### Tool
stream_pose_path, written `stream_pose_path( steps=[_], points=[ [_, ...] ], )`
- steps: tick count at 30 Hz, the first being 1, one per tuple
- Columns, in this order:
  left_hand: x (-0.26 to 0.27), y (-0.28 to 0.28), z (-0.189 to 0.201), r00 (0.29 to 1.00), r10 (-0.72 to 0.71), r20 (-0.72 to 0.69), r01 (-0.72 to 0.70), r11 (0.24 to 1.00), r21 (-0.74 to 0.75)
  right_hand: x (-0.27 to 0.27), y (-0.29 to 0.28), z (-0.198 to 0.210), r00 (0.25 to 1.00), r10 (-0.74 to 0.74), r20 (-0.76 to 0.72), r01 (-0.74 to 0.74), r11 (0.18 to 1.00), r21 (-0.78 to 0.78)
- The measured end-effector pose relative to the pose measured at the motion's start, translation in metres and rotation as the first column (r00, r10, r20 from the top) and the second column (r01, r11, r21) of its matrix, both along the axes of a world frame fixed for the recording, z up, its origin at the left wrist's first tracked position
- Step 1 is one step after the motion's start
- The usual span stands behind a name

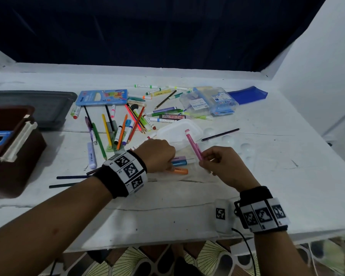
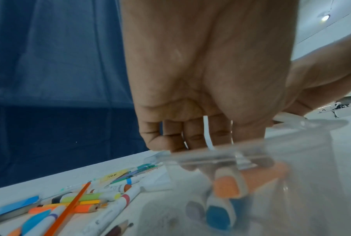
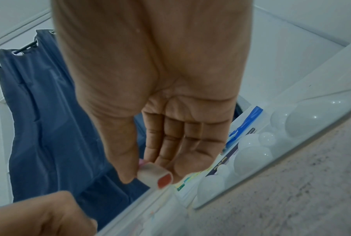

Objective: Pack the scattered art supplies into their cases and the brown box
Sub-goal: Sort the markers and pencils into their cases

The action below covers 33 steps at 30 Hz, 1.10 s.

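Observation:
My left hand (image 1: 168,163) curls its fingers over the rim of a clear plastic case (image 2: 211,155) near the table's front. Orange (image 2: 227,186), blue (image 2: 219,217) and purple highlighters lie inside the case. My right hand (image 1: 203,156) pinches the lower end of a pink highlighter (image 1: 192,145) between thumb and fingers and holds it tilted just above the case; its butt end (image 3: 165,178) shows in the right wrist view. The brown box (image 1: 14,156) stands open at the left edge. Loose pencils and markers (image 1: 124,124) lie scattered across the middle.
A translucent white lid (image 1: 179,131) lies behind my hands. A blue pencil box (image 1: 102,97), clear marker cases (image 1: 209,102) and a blue tray (image 1: 247,94) sit at the back. A grey lid (image 1: 38,106) lies behind the brown box. A clear domed palette (image 1: 237,145) lies to the right.

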State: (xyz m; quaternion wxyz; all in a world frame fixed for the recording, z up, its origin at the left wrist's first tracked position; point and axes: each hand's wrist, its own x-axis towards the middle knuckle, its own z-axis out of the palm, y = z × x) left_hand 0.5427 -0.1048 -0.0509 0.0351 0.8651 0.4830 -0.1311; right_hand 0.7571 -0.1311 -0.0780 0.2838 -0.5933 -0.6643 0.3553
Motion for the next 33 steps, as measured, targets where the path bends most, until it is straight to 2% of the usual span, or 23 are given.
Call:
stream_pose_path(
  steps=[7,13,22,27,31,33],
  points=[
    [0.004,0.002,-0.003,0.998,-0.047,0.042,0.051,0.996,-0.08,-0.001,0.001,0.001,1.0,0.007,-0.005,-0.007,1.0,0.001],
    [0.002,0.006,0.002,0.998,-0.025,0.049,0.032,0.989,-0.143,0.001,0.001,0.001,1.0,0.009,-0.006,-0.009,1.0,-0.006],
    [0.001,0.008,-0.001,0.995,0.006,0.104,0.008,0.991,-0.131,0.003,0.003,-0.001,1.0,0.019,-0.017,-0.019,1.0,-0.017],
    [-0.009,0.008,-0.002,0.968,0.055,0.246,-0.024,0.991,-0.128,0.002,0.002,0.001,1.0,0.026,0.003,-0.026,1.0,-0.008],
    [-0.033,0.003,-0.002,0.894,0.162,0.417,-0.168,0.985,-0.022,0.0,0.002,0.009,0.993,0.067,0.093,-0.069,0.998,0.011],
    [-0.043,0.0,-0.005,0.841,0.234,0.487,-0.255,0.967,-0.025,-0.001,0.003,0.018,0.977,0.114,0.179,-0.121,0.992,0.033]
  ],
)
